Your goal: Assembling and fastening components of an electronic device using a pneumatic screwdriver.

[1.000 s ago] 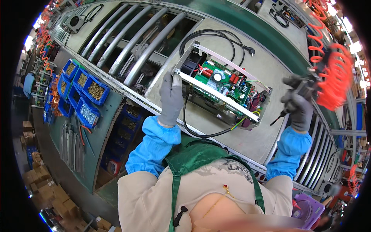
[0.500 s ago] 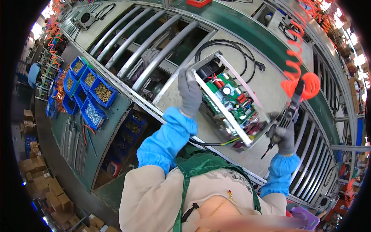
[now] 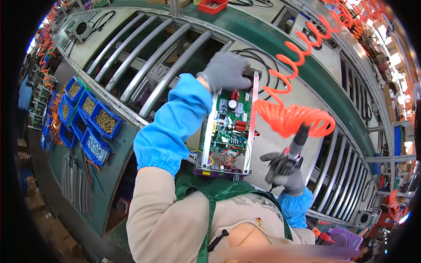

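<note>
Circuit board [image 3: 229,131] in its metal tray, tilted up over the tabletop [image 3: 280,94], gripped at the far end by left hand [image 3: 228,72], fingers closed on it. Right hand [image 3: 285,173] just beside, fingers wrapped round a screwdriver [image 3: 294,149] on an orange coiled hose [image 3: 294,114]

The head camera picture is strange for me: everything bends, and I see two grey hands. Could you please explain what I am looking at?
The camera sits on a person's head and looks down, so the round lens bends straight edges. The two arms in blue sleeves are the person's own. The left hand, in a grey glove, grips the far end of an open metal case with a green circuit board inside. The right hand, also gloved, holds a powered screwdriver joined to a coiled orange hose. Below lies a grey work surface beside long metal rollers. At the left stand blue bins of small screws.
</note>
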Tool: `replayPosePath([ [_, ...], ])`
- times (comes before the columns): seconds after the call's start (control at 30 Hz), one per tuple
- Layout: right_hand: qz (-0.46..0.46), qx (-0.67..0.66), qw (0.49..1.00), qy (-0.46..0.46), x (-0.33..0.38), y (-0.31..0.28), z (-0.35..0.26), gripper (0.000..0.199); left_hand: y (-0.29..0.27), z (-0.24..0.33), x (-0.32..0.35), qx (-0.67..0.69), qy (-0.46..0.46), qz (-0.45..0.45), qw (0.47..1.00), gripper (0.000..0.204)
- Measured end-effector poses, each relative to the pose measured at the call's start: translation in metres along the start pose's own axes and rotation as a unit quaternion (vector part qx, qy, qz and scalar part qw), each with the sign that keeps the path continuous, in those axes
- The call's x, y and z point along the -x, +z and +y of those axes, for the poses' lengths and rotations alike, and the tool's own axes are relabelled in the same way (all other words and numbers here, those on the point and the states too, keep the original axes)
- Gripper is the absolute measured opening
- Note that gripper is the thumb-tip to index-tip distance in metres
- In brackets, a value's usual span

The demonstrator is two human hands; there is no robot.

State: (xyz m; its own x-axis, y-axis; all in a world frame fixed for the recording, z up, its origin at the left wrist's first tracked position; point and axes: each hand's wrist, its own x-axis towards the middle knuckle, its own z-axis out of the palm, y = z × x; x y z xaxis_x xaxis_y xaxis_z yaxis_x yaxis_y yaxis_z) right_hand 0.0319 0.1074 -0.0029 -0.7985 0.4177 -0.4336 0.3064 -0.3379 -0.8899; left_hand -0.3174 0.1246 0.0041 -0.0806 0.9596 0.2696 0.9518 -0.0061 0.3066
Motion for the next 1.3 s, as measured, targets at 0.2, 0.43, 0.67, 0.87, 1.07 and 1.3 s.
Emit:
replayPosePath([
  [0.2,0.206,-0.092,0.961,-0.16,-0.059,-0.013,-0.002,0.06,0.019,0.017,-0.007,-0.009,0.015,0.026,0.999,0.048],
  [0.43,0.318,-0.094,0.891,-0.309,-0.155,-0.02,0.003,0.051,0.018,0.024,0.004,0.014,-0.02,0.028,0.999,0.03],
  [0.67,0.252,-0.041,0.921,-0.294,-0.165,-0.008,0.043,0.052,0.025,0.029,0.028,0.076,0.01,0.28,0.957,0.03],
  [0.87,0.18,-0.033,0.936,-0.299,-0.162,-0.003,0.056,0.049,0.018,-0.029,0.185,0.302,-0.286,0.403,0.815,0.022],
  [1.07,0.165,-0.033,0.945,-0.28,-0.171,-0.027,0.066,0.04,0.079,-0.123,0.39,-0.118,-0.61,0.392,0.678,0.02],
  [1.3,0.241,-0.043,0.92,-0.308,-0.166,-0.002,0.042,0.042,0.082,-0.134,0.404,-0.118,-0.634,0.254,0.721,0.013],
])
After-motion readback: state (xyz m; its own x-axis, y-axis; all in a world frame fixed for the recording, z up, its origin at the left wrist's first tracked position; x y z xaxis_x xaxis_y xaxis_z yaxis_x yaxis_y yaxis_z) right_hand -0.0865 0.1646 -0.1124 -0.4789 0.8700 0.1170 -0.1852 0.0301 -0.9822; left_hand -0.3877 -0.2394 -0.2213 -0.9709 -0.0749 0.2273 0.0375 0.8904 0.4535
